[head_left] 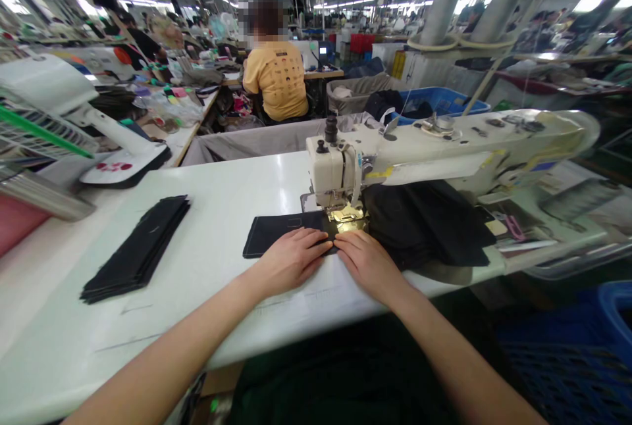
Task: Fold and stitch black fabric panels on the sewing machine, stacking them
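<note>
A white sewing machine (326,172) stands on the pale table, its lit needle area over a black fabric piece (269,234). My left hand (295,257) lies on that piece just left of the needle area, fingers together and pointing right. Close beside it my right hand (363,259) rests at the fabric's near edge, its fingertips just in front of the presser foot. Whether either hand pinches the cloth is hard to make out. More black fabric (424,224) is heaped under the machine's arm. A stack of black strips (138,247) lies on the left of the table.
A white fan (118,135) and a metal cylinder (47,195) stand at the left. Thread cones (439,14) rise behind the machine. Pink scissors (514,227) lie at the right, above a blue basket (557,372). A person in a yellow shirt (280,79) sits ahead.
</note>
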Motion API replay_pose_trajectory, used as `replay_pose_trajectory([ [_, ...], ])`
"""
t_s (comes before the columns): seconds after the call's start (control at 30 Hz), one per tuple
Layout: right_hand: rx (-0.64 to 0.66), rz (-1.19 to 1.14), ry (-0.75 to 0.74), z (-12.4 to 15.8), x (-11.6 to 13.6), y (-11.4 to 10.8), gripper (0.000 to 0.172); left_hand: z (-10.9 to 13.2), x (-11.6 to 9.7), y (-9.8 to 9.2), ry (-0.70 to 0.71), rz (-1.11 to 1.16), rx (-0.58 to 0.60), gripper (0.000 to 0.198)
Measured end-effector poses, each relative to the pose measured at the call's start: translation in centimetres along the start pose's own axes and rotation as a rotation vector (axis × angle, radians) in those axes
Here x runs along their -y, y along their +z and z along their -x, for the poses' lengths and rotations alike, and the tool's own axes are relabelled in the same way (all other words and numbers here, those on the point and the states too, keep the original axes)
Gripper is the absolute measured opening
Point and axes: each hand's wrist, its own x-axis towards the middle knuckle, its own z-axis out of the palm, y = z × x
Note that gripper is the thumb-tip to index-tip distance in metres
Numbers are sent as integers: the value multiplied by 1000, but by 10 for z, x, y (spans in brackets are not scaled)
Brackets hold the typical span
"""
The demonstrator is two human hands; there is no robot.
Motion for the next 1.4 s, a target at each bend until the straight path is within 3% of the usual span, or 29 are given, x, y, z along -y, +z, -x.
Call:
replay_pose_trajectory([
  [0.53, -18, 5, 47, -19, -9, 12, 27, -25, 50, -1, -7, 0, -18, 35],
  [0.87, -69, -35, 35, -15, -10, 17, 26, -29, 57, -8, -47, -76, 46, 43],
  [1.0, -85, -37, 29, -15, -12, 17, 25, -27, 51, -11, -90, -79, 63, 44],
  [1.13, -117, -53, 27, -16, -8, 16, 25, -17, 29, -10, -125, -58, 35, 44],
  [1.27, -131, -116, 11, -15, 1, 12, 25, -12, 6, 0, -103, -28, -20, 31],
  [1.4, -105, -157, 23, -11, 3, 11, 24, -16, 0, 10, -108, 38, -75, 29],
])
